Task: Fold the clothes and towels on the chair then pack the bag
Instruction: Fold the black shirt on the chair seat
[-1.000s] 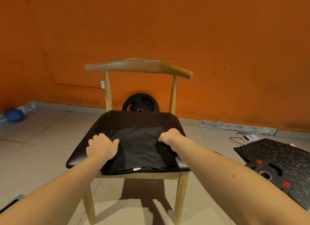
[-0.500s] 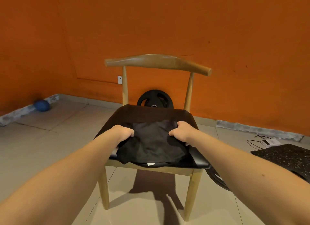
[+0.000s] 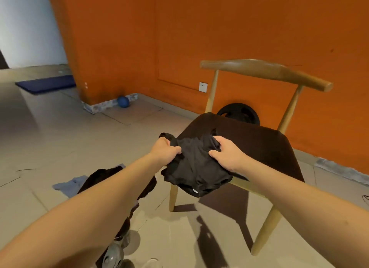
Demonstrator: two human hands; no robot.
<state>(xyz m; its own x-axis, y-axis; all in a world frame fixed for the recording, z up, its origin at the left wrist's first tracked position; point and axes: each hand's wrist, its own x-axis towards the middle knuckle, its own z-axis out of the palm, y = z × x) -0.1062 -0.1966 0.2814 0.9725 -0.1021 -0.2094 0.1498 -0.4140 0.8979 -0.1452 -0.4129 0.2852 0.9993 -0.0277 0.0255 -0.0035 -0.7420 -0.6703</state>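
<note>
At near left corner of chair (image 3: 259, 148), gripping bunched black garment (image 3: 195, 164) with left hand (image 3: 165, 151) and right hand (image 3: 225, 155), one each side; could sag open, spoiling folds, through uneven pull

Indoor workout room, gym-like. Black weight plate (image 3: 239, 113) leans against the orange wall (image 3: 219, 28) behind a wooden chair (image 3: 265, 70). Blue exercise mat (image 3: 47, 84) and blue ball (image 3: 123, 101) lie on the tiled floor (image 3: 60, 138), far left.
</note>
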